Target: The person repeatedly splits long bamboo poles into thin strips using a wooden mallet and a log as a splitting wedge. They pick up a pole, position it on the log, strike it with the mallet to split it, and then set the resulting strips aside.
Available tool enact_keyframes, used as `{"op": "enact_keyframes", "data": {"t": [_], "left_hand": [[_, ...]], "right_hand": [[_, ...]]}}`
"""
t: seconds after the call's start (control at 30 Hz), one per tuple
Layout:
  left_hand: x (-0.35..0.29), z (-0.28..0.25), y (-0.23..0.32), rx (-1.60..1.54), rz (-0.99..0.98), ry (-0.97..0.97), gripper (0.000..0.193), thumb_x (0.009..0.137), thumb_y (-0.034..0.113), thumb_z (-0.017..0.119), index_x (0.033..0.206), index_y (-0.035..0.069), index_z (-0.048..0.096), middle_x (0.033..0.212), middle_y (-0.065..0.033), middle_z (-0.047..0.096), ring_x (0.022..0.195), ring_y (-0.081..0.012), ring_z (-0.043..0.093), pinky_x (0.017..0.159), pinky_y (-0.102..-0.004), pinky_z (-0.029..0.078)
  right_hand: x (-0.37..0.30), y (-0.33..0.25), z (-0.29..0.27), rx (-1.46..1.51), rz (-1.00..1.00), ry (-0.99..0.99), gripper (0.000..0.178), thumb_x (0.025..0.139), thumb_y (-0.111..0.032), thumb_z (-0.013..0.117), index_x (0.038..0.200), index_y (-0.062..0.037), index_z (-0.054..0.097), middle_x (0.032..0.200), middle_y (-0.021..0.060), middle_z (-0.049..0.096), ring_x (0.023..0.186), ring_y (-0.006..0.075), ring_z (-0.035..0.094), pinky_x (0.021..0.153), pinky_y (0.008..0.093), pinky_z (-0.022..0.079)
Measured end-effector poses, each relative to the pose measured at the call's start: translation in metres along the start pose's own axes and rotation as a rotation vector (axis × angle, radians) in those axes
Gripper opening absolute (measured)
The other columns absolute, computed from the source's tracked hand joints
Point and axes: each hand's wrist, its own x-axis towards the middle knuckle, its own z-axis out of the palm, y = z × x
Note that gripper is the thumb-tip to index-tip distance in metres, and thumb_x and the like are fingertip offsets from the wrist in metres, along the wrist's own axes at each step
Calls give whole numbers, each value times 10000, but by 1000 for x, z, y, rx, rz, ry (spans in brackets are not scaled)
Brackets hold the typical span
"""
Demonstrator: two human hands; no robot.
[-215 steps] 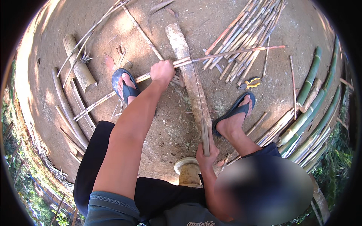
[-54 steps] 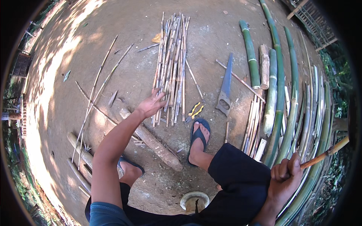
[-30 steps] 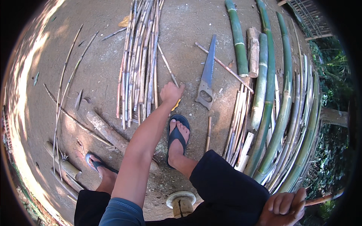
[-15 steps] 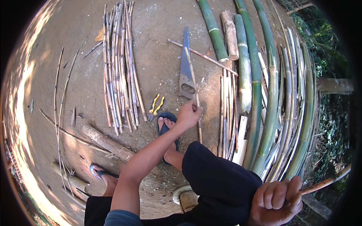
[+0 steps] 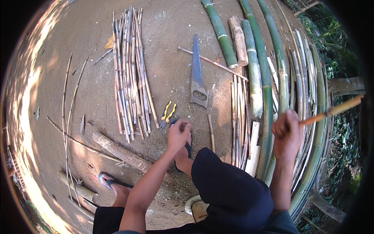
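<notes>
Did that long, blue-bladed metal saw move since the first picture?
Yes, rightward: it was left of the yellow-handled metal pliers; now the saw lies to their right.

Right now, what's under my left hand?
Beneath your left hand, parts of your right foot and its dark sandal show. The toes are hidden behind the hand; whether it touches the foot, I can't tell.

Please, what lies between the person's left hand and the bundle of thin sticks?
In the head view, the yellow-handled pliers lie there; the tip of the right sandal also shows, closer to the left hand.
</notes>
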Motion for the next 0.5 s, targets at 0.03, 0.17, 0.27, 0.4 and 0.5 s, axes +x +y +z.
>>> {"op": "enact_keyframes", "data": {"t": [0.03,0.17,0.27,0.4,0.5], "left_hand": [[-14,-25,2,-90,71,94,137,969,108,582,1016,-16,618,865,-69,675,794,-106,631,736,-248,515],[-64,-114,-21,10,18,336,129,979,116,577,982,-9,608,772,-42,636,723,-94,594,687,-241,485],[-95,-144,-38,-66,22,394,150,989,145,578,980,-4,594,743,-34,614,684,-89,564,666,-240,463],[-112,-168,-51,44,-10,527,146,987,142,580,984,-3,592,751,-41,618,671,-90,564,660,-235,465],[-118,-162,-61,-31,-96,600,136,985,131,579,987,-4,592,750,-36,615,668,-84,565,652,-226,460]], "right_hand": [[34,36,-6,-116,114,-9,406,968,-182,578,626,-167,360,552,-75,296,454,54,231,438,247,206],[149,183,-31,-764,167,76,326,861,-253,648,639,-53,515,583,-10,442,570,106,412,546,319,350],[231,275,-87,-1009,25,83,308,734,-232,753,883,-5,608,829,189,678,833,329,667,791,400,513],[255,308,-78,-1148,-58,141,341,740,-152,741,1059,-56,666,982,188,703,971,334,670,878,399,518],[258,311,-61,-1273,9,134,312,770,-127,696,1080,-88,689,1026,189,701,999,338,668,878,410,520]]}}
